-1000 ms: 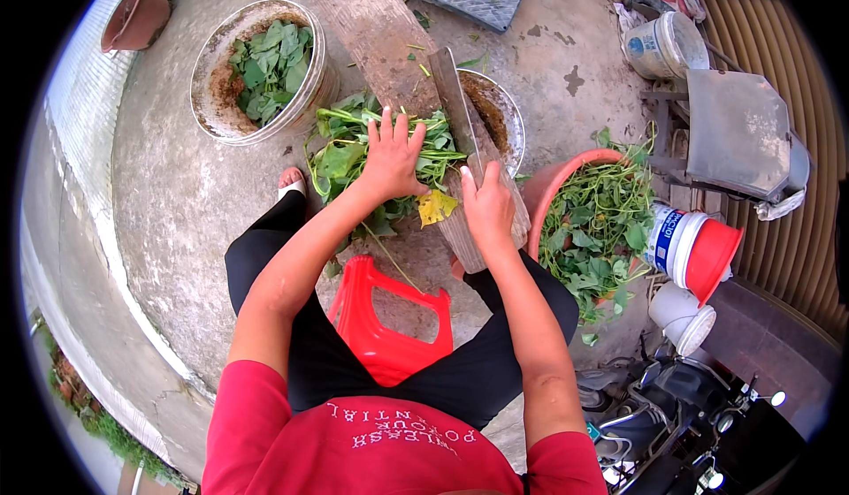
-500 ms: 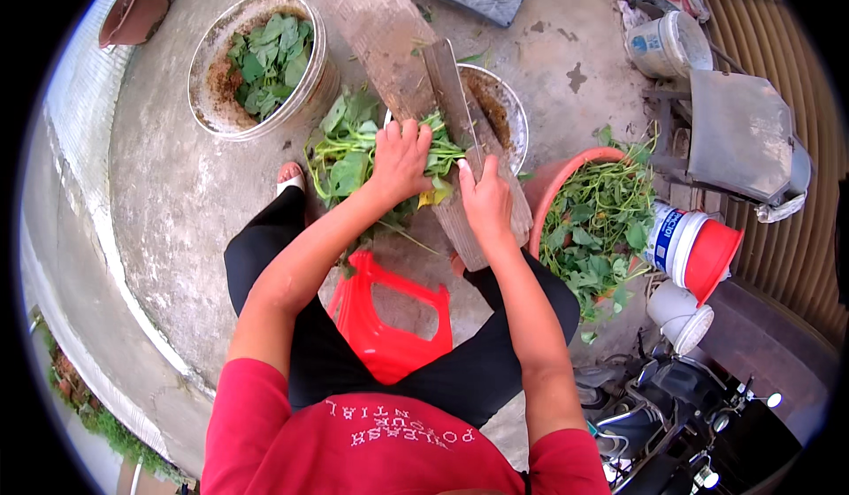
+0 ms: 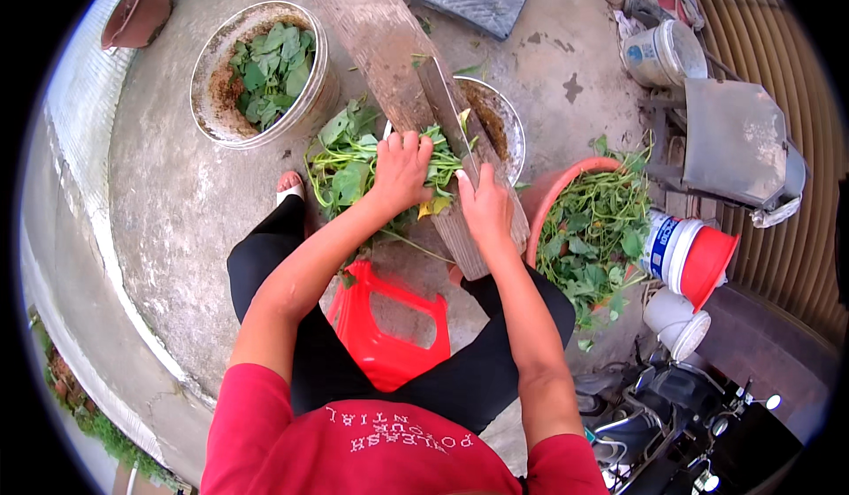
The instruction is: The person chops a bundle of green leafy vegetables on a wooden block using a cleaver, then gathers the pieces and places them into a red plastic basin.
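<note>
My left hand is closed over a bundle of leafy green vines, pressing it onto a long wooden board. The leafy ends spill off the board's left side; the cut stems point right. In my right hand is a long, brown-stained knife, its handle mostly hidden by the fingers. The blade points away from me and lies against the stem ends, just right of my left fingers. Partly under the board stands a white-rimmed basin with brown residue inside.
A dirty white bucket with green leaves stands far left. By my right knee, an orange-red tub overflows with vines. A red plastic stool shows between my legs. Paint buckets and a motorcycle are at right.
The knife has shifted slightly, and small green bits now show on its right side near the blade. My left hand still holds the vines in nearly the same place. The whole view has dipped slightly.
</note>
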A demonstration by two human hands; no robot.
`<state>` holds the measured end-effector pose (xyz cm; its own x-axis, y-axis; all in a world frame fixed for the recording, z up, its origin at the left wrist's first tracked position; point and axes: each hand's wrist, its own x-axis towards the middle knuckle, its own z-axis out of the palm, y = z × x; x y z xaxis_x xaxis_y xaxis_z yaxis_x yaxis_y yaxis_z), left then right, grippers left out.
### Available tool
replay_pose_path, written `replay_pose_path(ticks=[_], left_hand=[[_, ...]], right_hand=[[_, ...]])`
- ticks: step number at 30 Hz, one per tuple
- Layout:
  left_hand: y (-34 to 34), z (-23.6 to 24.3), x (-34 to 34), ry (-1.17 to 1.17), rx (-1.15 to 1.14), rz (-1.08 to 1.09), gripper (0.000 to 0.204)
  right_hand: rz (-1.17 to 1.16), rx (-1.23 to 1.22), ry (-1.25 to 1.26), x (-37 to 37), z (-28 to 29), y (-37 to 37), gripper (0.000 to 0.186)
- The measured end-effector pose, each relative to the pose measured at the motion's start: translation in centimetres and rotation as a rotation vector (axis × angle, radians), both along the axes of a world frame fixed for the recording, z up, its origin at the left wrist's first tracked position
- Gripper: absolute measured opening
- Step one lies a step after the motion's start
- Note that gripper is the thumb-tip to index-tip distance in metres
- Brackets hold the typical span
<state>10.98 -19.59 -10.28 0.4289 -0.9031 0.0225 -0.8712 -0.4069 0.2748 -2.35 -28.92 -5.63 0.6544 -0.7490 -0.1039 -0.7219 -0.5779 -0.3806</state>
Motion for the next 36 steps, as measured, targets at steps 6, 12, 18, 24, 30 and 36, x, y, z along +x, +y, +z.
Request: replay_pose_path(ticks=[6, 12, 18, 24, 30, 36], left_hand=[[-0.7, 0.9, 0.5, -0.009, 0.015, -0.008, 0.083], [-0.5, 0.1, -0.1, -0.035, 0.028, -0.024, 0.086], [-0.7, 0.7, 0.5, -0.015, 0.012, -0.010, 0.088], [-1.2, 0.7, 0.0, -0.009, 0.047, -0.026, 0.083], [-1.0, 0.1, -0.2, -0.018, 0.062, -0.007, 0.084], [-1.2, 0.7, 0.2, -0.011, 0.015, -0.009, 0.082]], right_hand=[[-0.060, 0.039, -0.620, 1.7, 6.5, 0.6, 0.028], [-0.059, 0.048, -0.197, -0.6, -0.4, 0.1, 0.032], [-0.066, 0.077, -0.444, 1.0, 4.3, 0.5, 0.027], [-0.029, -0.070, -0.282, -2.5, 2.0, 1.1, 0.034], [-0.077, 0.113, -0.113, -2.0, 2.3, 0.2, 0.036], [-0.058, -0.017, -0.451, -2.0, 4.2, 0.9, 0.034]])
